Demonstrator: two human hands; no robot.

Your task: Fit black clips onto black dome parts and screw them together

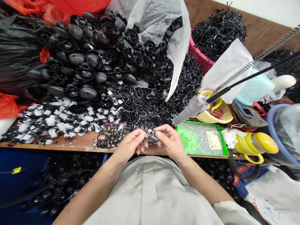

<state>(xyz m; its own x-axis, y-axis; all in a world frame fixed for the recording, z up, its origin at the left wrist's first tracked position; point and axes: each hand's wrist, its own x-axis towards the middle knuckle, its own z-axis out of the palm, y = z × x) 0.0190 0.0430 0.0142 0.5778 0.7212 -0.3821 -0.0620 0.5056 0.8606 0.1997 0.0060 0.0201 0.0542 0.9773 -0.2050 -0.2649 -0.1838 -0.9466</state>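
Observation:
Both hands meet at the front edge of the bench, in the middle of the view. A small black plastic part (152, 136) with a pale bit on top sits between them. My right hand (169, 139) pinches it between thumb and fingers. My left hand (134, 141) is closed at the part's left end, thumb against forefinger; its fingers hide what they grip. Just behind lies a heap of small black curved plastic pieces (145, 106). Right of my right hand, an electric screwdriver (191, 109) hangs at a slant above a green tray (187, 137) of small silvery screws.
Black dome-shaped shells (86, 62) are piled at the back left, with small white-and-black pieces (51, 120) before them. A clear plastic bag (175, 56) droops over the heap. At right stand a yellow bowl (226, 117), a yellow cup (255, 143) and a blue tub (273, 115).

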